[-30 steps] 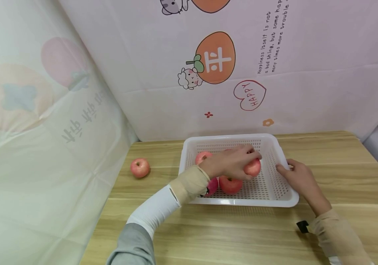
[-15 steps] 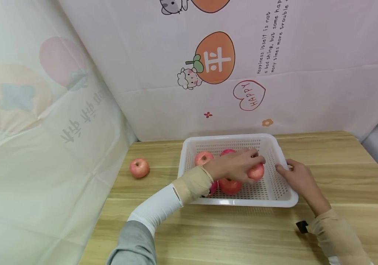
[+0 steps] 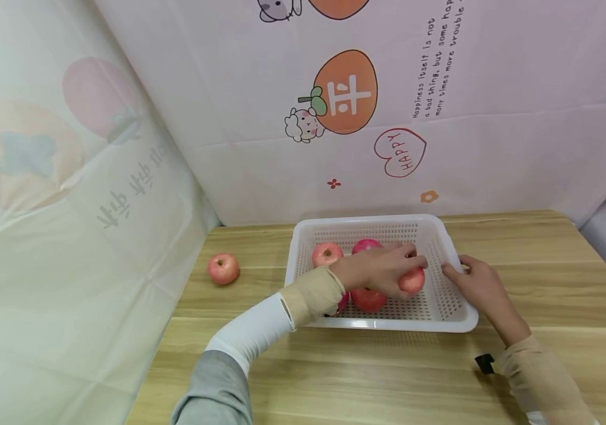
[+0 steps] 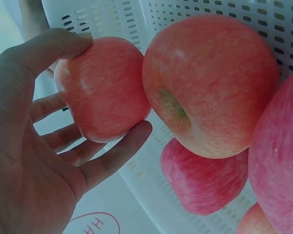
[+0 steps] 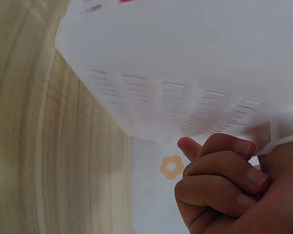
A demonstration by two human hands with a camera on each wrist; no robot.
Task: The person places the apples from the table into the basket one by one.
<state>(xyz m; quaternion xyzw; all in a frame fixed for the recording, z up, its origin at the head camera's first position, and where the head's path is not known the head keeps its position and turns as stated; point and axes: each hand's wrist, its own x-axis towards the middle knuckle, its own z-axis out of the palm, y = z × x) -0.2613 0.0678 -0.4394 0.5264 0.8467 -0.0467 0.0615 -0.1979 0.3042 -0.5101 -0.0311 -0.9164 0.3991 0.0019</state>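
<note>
A white perforated basket [image 3: 377, 324] stands on the table with several red and pink apples in it. Inside its right half, my left hand [image 3: 374, 268] holds a red apple [image 3: 412, 281], thumb on one side and fingers spread around the other. In the left wrist view, that apple [image 4: 105, 92] lies right against a bigger red apple [image 4: 210, 83], with a pinker apple [image 4: 205, 178] behind. My right hand [image 3: 481, 289] grips the basket's right rim, thumb inside; in the right wrist view its fingers [image 5: 219, 190] are curled beside the outer wall.
A single apple [image 3: 224, 269] sits on the wooden table [image 3: 367, 378] left of the basket. Another apple [image 3: 327, 254] lies at the basket's left back. A printed white cloth [image 3: 260, 177] hangs behind the table, and a pale cloth [image 3: 138, 295] along the left.
My left hand has moved slightly right and toward me, lowering the apple within the basket. A pink apple at the back shows more now. The right hand and basket have stayed put.
</note>
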